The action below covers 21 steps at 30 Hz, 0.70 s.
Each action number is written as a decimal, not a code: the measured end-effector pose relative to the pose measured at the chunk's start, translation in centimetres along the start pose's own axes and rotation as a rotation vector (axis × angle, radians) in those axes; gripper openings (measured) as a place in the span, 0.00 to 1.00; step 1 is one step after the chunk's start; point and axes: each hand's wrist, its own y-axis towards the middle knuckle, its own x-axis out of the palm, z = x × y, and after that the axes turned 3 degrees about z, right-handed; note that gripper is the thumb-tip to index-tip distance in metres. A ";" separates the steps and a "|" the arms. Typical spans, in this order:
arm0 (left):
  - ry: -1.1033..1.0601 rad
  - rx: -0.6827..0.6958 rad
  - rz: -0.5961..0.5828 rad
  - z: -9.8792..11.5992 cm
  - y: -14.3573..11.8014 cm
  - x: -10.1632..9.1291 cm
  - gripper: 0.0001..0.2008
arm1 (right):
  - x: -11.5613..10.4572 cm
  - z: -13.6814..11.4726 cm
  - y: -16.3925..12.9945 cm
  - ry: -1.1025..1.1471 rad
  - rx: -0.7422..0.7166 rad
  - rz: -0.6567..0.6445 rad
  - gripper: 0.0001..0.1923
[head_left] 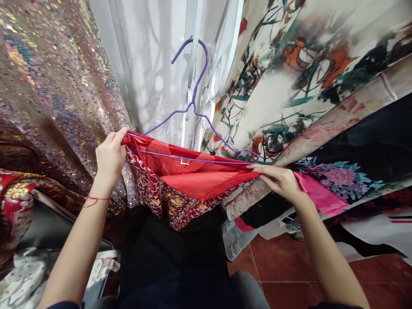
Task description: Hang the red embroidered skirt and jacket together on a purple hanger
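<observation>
Fabric in red with a patterned silver-and-gold outer face makes up the garment (pixel 189 184) stretched between a person's two hands, at the middle of the scene, just above the dark clothing (pixel 174 253) on the person's lap or legs. Its plain red lining faces up, and a small white-edged label (pixel 184 161) shows inside the far edge. A purple hanger (pixel 194 96) lies along the opening, its hook pointing to the far side and its lower bar crossing the lining.

The left hand (pixel 112 154) has its grip closed on the garment's left corner, right by the hanger's left end; a thin red string (pixel 96 199) circles that wrist. The right hand (pixel 278 180) reaches in with fingers extended, its grip narrowed to a pinch on the right edge, beside the hanger's right end.

Sequined fabric (pixel 64 86) hangs on the far left, white cloth (pixel 151 64) at the far middle, and cream fabric printed with orange and dark green (pixel 283 98) at the far right. Nearer on the right, black fabric with a pink flower (pixel 341 176) hangs above reddish floor tiles (pixel 277 257).
</observation>
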 end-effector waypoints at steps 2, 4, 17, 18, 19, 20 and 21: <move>0.037 -0.003 0.016 0.2 -0.1 0.2 0.26 | -0.2 0.1 0.1 -0.005 0.023 0.019 0.10; 0.066 -0.003 0.038 0.5 -0.1 0.3 0.25 | -0.5 -0.1 0.0 -0.020 0.059 0.024 0.11; 0.113 -0.072 0.066 0.8 0.6 0.1 0.24 | -1.4 0.0 -0.3 -0.110 0.066 0.134 0.09; 0.106 -0.077 0.071 0.8 0.7 0.1 0.24 | -1.5 0.1 -0.3 -0.115 0.085 0.150 0.08; 0.100 -0.078 0.074 0.7 0.8 0.1 0.24 | -1.7 0.1 -0.2 -0.111 0.099 0.153 0.08; 0.098 -0.076 0.077 0.7 0.8 0.2 0.24 | -1.8 0.1 0.0 -0.098 0.106 0.144 0.09; 0.101 -0.075 0.082 0.6 0.8 0.3 0.24 | -2.0 0.0 0.2 -0.079 0.107 0.129 0.09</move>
